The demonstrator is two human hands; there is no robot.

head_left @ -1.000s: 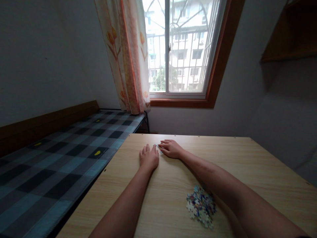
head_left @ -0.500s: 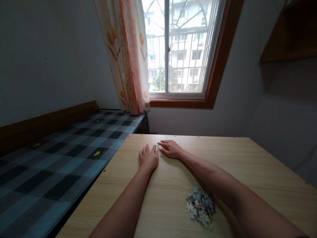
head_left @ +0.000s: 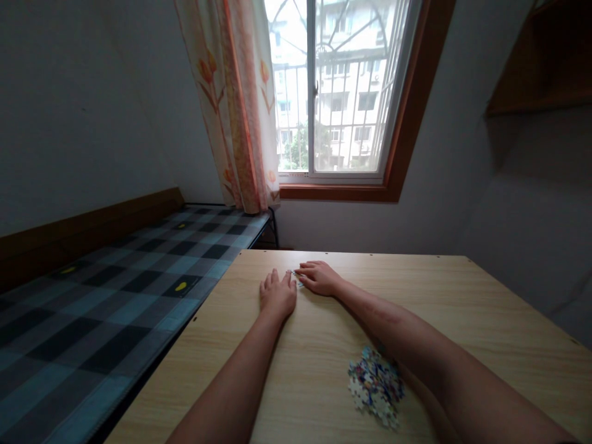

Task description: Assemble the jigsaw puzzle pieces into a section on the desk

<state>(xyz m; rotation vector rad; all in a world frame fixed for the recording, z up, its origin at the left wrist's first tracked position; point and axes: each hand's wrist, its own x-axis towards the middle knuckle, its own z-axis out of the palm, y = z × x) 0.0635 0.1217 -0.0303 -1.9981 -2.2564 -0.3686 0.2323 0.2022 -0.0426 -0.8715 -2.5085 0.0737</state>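
Both my arms stretch forward over a light wooden table [head_left: 462, 308]. My left hand [head_left: 277, 295] lies flat on the tabletop with its fingers stretched out. My right hand [head_left: 319, 277] rests just beside it, fingers flat and pressing on a few small joined jigsaw pieces [head_left: 296, 275] that peek out between the two hands. A heap of loose colourful jigsaw pieces [head_left: 375, 385] lies nearer to me, under my right forearm.
A bed with a dark checked cover [head_left: 115, 277] runs along the table's left edge. Behind the table are a window with bars [head_left: 342, 86], an orange flowered curtain [head_left: 231, 105] and a wooden shelf [head_left: 546, 61] at upper right.
Hardly anything has moved. My right fingers shifted slightly on the small pieces; my left hand stayed flat in place.
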